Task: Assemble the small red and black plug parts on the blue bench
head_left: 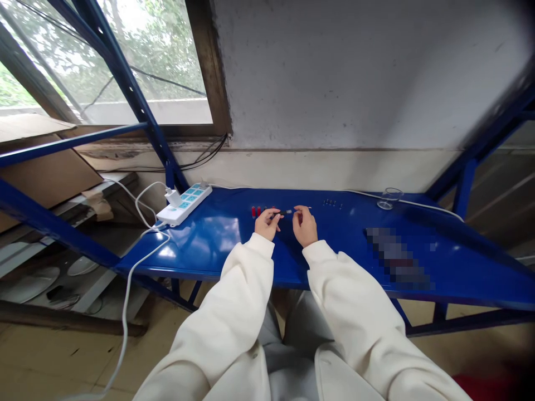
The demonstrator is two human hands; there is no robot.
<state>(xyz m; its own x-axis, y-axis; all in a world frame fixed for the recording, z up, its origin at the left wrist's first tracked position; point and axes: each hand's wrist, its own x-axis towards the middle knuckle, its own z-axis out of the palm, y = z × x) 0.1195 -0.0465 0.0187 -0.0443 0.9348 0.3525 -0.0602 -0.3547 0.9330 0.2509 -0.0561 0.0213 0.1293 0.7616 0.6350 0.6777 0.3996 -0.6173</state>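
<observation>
Through the head camera I take the white power strip with blue-green sockets [186, 205] as my landmark, at the left part of the glossy blue tabletop [234, 259]. To the right of this strip, the left hand [267, 221] pinches a small slim dark piece with a pale end [285, 212] between its fingertips. The piece points away from the strip, toward the right hand [305, 224], and a gap separates them. The right hand has its fingers curled; whether it grips something tiny, I cannot tell.

Between the strip and the piece, small red cylinders [253, 211] make a short row, just beyond the left hand. Farther from the strip than the right hand, small metallic bits [332, 203] lie in a loose line. Still farther on this side stands a clear, see-through round cup [390, 199]; I cannot tell if it contains anything. The strip carries a white plug [173, 196] in one socket.
</observation>
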